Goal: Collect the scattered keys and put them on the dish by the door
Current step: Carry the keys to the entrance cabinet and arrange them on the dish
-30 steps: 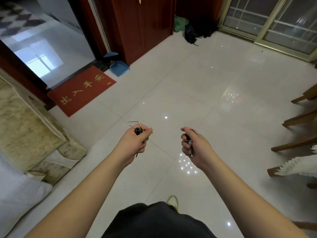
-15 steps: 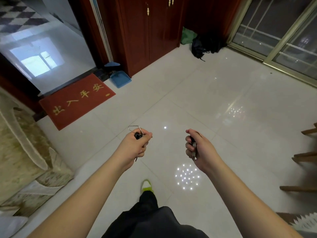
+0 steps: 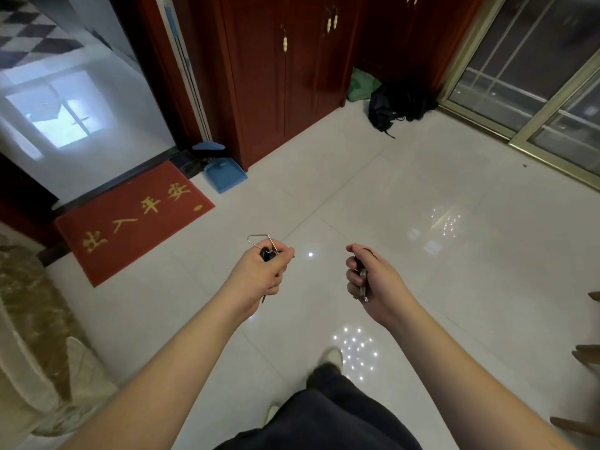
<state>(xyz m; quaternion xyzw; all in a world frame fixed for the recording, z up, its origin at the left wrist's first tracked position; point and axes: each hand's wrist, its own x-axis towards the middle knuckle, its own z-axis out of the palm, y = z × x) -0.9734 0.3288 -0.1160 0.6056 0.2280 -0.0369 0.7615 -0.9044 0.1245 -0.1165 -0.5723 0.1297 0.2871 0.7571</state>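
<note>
My left hand is fisted around a black key, its wire ring jutting far-left above the knuckles. My right hand is curled around a metal key bunch, blades hanging near-side. Both are held over the white tile floor. No dish in view. Far left: red doormat, blue dustpan. Compared with half a second ago, the cabinet and doormat sit larger in view; both grips are unchanged.
</note>
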